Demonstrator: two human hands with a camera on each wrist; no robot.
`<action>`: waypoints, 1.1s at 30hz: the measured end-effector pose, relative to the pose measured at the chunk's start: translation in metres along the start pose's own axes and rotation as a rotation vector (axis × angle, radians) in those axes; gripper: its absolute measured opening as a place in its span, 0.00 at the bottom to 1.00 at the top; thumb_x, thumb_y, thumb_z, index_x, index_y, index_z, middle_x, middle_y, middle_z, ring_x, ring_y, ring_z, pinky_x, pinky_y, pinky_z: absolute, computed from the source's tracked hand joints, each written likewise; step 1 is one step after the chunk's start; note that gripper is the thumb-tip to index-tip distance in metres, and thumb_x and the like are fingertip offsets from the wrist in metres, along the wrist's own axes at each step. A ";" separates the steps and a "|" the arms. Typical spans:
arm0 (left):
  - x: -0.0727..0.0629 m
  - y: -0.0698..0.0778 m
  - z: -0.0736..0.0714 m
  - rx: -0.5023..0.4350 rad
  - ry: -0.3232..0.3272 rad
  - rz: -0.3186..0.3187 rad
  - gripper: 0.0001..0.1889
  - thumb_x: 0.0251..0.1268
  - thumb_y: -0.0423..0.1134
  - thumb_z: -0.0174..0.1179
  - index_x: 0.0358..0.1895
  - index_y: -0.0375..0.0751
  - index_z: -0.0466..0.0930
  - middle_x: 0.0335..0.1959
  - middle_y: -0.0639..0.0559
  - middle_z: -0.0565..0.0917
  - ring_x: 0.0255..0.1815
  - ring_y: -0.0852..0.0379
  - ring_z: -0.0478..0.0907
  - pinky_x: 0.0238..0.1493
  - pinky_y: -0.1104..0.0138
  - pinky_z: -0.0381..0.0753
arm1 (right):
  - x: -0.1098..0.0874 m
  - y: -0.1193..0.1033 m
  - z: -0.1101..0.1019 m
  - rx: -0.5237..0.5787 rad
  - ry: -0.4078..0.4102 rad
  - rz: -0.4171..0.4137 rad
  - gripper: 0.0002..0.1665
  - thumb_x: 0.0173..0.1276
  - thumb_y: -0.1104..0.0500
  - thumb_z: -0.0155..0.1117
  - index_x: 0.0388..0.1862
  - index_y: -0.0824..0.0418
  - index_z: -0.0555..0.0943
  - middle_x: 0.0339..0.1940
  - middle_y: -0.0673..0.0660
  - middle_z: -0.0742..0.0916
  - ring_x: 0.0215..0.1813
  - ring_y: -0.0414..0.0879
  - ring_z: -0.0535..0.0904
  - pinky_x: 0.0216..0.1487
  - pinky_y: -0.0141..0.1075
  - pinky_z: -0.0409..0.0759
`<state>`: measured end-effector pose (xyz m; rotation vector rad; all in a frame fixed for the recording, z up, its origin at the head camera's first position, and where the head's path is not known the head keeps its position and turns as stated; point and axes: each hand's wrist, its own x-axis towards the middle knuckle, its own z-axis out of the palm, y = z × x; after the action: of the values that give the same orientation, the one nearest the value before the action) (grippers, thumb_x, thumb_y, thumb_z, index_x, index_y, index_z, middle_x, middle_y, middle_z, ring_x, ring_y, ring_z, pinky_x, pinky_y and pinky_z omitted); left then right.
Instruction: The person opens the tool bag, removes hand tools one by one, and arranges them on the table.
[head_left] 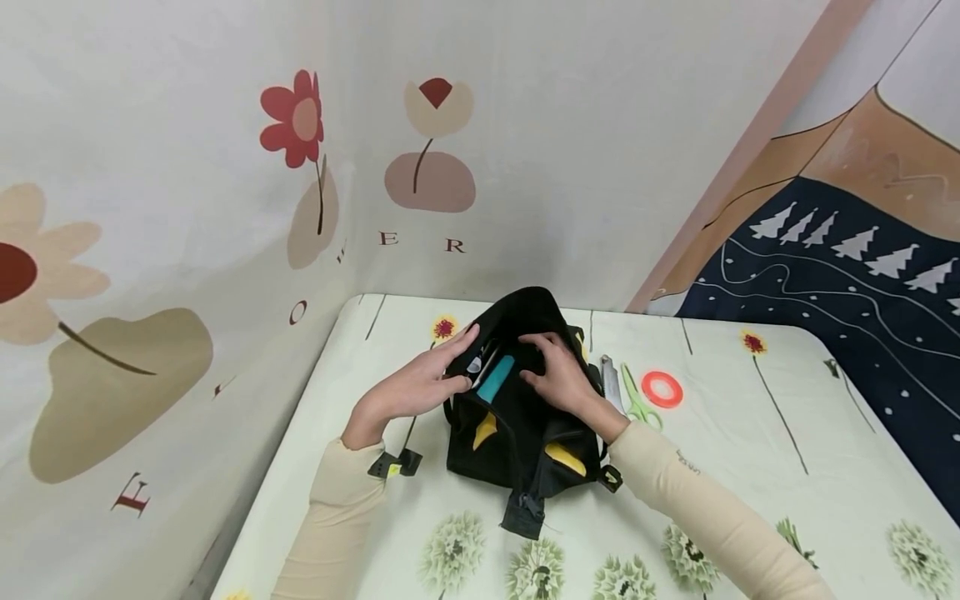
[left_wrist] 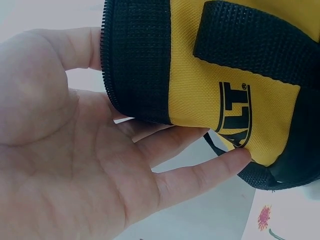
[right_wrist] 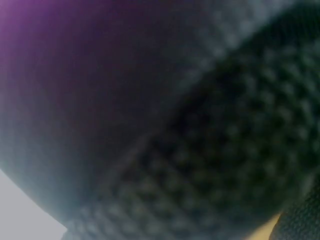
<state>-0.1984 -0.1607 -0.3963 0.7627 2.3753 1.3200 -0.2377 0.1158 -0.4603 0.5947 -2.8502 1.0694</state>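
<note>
A black and yellow tool bag (head_left: 480, 454) stands on the table with its zippered mouth wide open. My left hand (head_left: 416, 383) holds the bag's left rim, thumb at the inner edge and fingers along the outside. In the left wrist view, the fingers of the left hand (left_wrist: 115, 150) reach along the yellow side, past black lettering. My right hand (head_left: 562, 375) reaches into the mouth at the right, thumb and forefinger apart, with nothing visible between them. Inside at the left lie a teal object (head_left: 496, 379) and pale, shiny items. Dark, blurred fabric (right_wrist: 210, 165) fills the right wrist view.
Right of the bag lie a grey utility knife (head_left: 611, 383), green-handled scissors (head_left: 636, 398) and an orange-red ring (head_left: 662, 372) like a tape roll. A flower-print cloth (head_left: 738, 433) covers the table. Printed curtains (head_left: 570, 167) hang close behind and at the left.
</note>
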 end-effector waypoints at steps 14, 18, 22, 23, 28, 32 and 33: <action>0.000 0.000 -0.002 0.000 -0.008 0.009 0.42 0.82 0.33 0.51 0.92 0.36 0.41 0.94 0.39 0.41 0.93 0.41 0.38 0.88 0.40 0.50 | 0.002 0.011 0.003 -0.030 -0.023 0.055 0.36 0.76 0.68 0.72 0.80 0.71 0.72 0.66 0.76 0.82 0.59 0.69 0.81 0.61 0.62 0.80; 0.000 0.000 -0.002 0.001 -0.017 0.006 0.42 0.83 0.33 0.50 0.92 0.36 0.41 0.94 0.40 0.40 0.94 0.40 0.37 0.89 0.41 0.49 | 0.003 0.016 0.002 -0.014 -0.061 0.070 0.37 0.78 0.68 0.70 0.82 0.73 0.69 0.70 0.77 0.81 0.61 0.70 0.83 0.60 0.62 0.82; 0.000 0.000 -0.002 0.000 -0.017 0.008 0.42 0.83 0.33 0.50 0.92 0.36 0.41 0.94 0.39 0.41 0.93 0.39 0.37 0.89 0.40 0.48 | 0.004 0.020 0.001 0.009 -0.095 0.081 0.38 0.79 0.68 0.69 0.82 0.74 0.67 0.73 0.78 0.79 0.63 0.71 0.82 0.62 0.63 0.82; 0.000 0.000 -0.001 -0.001 -0.017 0.010 0.41 0.84 0.33 0.50 0.92 0.36 0.41 0.94 0.38 0.41 0.93 0.38 0.37 0.89 0.40 0.48 | 0.004 0.021 0.001 0.018 -0.102 0.085 0.38 0.79 0.68 0.69 0.82 0.74 0.67 0.73 0.78 0.79 0.64 0.71 0.82 0.63 0.63 0.82; -0.001 0.000 0.000 -0.010 -0.016 0.007 0.41 0.84 0.32 0.50 0.92 0.36 0.42 0.93 0.38 0.41 0.93 0.38 0.38 0.88 0.39 0.47 | 0.004 0.023 0.002 0.046 -0.123 0.098 0.37 0.78 0.68 0.70 0.82 0.74 0.68 0.76 0.77 0.77 0.71 0.73 0.78 0.69 0.65 0.78; -0.001 0.000 0.000 -0.010 -0.018 0.001 0.40 0.84 0.31 0.49 0.92 0.35 0.42 0.93 0.38 0.41 0.93 0.39 0.37 0.88 0.39 0.47 | 0.005 0.024 0.002 0.043 -0.131 0.097 0.37 0.78 0.68 0.70 0.81 0.73 0.69 0.77 0.76 0.77 0.76 0.73 0.74 0.73 0.65 0.75; -0.002 0.000 0.000 -0.010 -0.017 0.000 0.41 0.84 0.31 0.49 0.92 0.36 0.42 0.94 0.38 0.41 0.93 0.39 0.37 0.88 0.39 0.47 | 0.005 0.023 0.001 0.035 -0.131 0.095 0.37 0.78 0.68 0.70 0.81 0.73 0.70 0.76 0.76 0.78 0.76 0.73 0.75 0.73 0.64 0.76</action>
<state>-0.1975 -0.1620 -0.3964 0.7675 2.3533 1.3191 -0.2505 0.1296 -0.4752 0.5566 -3.0056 1.1373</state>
